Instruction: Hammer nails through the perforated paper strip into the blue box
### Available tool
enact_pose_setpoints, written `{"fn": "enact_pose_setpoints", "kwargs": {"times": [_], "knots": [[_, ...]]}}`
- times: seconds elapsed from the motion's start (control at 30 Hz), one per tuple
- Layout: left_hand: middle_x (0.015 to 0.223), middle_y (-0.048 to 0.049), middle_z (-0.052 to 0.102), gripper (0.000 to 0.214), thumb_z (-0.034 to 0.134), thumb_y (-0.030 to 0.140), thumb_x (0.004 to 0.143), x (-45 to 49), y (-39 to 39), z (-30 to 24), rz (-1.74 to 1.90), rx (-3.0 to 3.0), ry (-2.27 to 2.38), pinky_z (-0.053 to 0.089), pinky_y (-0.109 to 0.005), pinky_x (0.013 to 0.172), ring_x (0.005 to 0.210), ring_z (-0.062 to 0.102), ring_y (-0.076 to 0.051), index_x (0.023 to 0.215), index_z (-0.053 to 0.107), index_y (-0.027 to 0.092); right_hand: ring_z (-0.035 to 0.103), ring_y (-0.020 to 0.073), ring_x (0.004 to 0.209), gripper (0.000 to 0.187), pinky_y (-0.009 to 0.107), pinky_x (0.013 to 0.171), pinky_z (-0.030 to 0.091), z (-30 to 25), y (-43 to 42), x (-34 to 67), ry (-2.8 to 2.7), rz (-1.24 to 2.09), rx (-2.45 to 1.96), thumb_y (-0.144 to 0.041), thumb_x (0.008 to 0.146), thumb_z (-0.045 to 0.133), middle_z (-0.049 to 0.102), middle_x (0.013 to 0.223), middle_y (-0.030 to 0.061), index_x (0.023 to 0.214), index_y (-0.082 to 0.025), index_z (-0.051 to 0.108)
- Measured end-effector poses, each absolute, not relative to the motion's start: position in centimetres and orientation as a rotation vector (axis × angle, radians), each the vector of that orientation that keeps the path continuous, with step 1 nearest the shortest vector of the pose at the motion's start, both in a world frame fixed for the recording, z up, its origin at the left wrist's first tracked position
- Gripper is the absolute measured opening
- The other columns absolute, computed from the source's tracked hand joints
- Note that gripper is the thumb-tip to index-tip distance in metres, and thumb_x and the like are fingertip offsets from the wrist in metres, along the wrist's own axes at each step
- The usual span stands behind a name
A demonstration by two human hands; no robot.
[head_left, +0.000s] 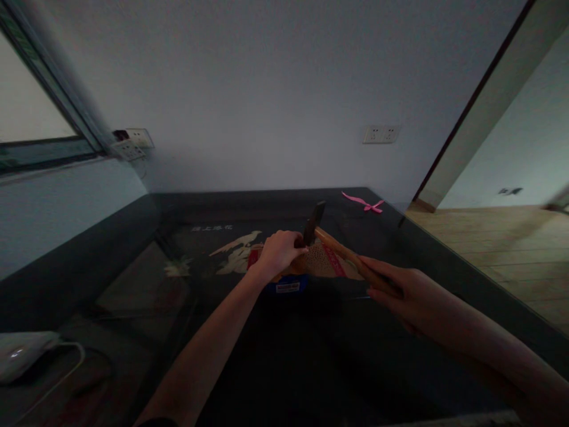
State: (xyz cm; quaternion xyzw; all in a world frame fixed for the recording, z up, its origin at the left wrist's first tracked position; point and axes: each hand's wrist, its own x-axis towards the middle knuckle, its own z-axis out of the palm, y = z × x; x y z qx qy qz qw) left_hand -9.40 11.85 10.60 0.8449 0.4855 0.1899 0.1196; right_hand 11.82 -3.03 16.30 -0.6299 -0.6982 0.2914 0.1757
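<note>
My right hand [398, 290] is wrapped round the wooden handle of a hammer [335, 244]. The hammer's dark head points up and away, just right of my left fingertips. My left hand [281, 252] is closed, thumb and fingers together, over a tan, speckled piece with red bands [320, 259]. What sits between those fingers is hidden. Below the left hand, a blue object with a white label [288, 286] shows in part beneath the tan piece. Whether the hammer head touches anything is too dark to tell.
The dark, glossy table [284, 356] carries a printed pale bird picture. A pink ribbon [367, 204] lies near its far right corner. At the left is a white device [26, 353] with a cable. A wall with a socket [381, 134] stands behind the table.
</note>
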Motion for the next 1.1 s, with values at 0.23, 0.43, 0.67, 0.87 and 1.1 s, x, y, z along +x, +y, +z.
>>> {"fn": "enact_pose_setpoints", "kwargs": {"times": [0.23,0.43,0.67,0.87,1.1], "knots": [[0.09,-0.0058,0.073,0.021,0.065,0.036,0.078,-9.4,12.2,10.3,0.571,2.489,1.411,0.047,-0.031,0.068,0.081,0.066,-0.024,0.093,0.07,0.021,0.049,0.0086,0.031,0.059,0.016,0.028,0.037,16.3,-2.9,11.8,-1.988,0.831,-1.746,-0.02,0.082,0.049,0.056,0.051,-0.0043,0.141,-0.012,0.04],[0.089,-0.0041,0.073,0.019,0.066,0.035,0.077,-9.5,12.2,10.3,0.593,2.448,1.38,0.046,-0.029,0.068,0.081,0.066,-0.022,0.09,0.07,0.022,0.047,0.008,0.03,0.059,0.016,0.028,0.036,16.8,-2.9,11.7,-2.014,0.8,-1.736,-0.023,0.082,0.049,0.056,0.052,-0.0041,0.139,-0.012,0.042],[0.092,-0.0053,0.072,0.023,0.066,0.032,0.077,-9.5,11.9,10.8,0.56,2.443,1.39,0.048,-0.031,0.071,0.084,0.066,-0.023,0.097,0.07,0.022,0.049,0.0087,0.032,0.059,0.016,0.029,0.037,17.3,-2.9,11.4,-2.042,0.824,-1.725,-0.023,0.081,0.05,0.056,0.052,-0.0042,0.138,-0.013,0.043],[0.088,-0.0033,0.072,0.016,0.067,0.034,0.077,-9.5,12.0,10.5,0.556,2.425,1.4,0.047,-0.029,0.071,0.081,0.066,-0.021,0.088,0.071,0.022,0.046,0.0091,0.029,0.06,0.016,0.027,0.035,17.5,-3.0,12.1,-2.016,0.812,-1.715,-0.026,0.083,0.05,0.049,0.044,-0.0072,0.141,-0.013,0.04],[0.09,-0.0054,0.072,0.019,0.065,0.033,0.078,-9.6,11.9,10.5,0.565,2.459,1.379,0.047,-0.031,0.07,0.081,0.065,-0.022,0.091,0.07,0.021,0.05,0.0091,0.032,0.06,0.015,0.028,0.037,17.1,-2.8,11.9,-1.985,0.932,-1.721,-0.024,0.082,0.052,0.052,0.048,-0.0065,0.141,-0.016,0.04]]}}
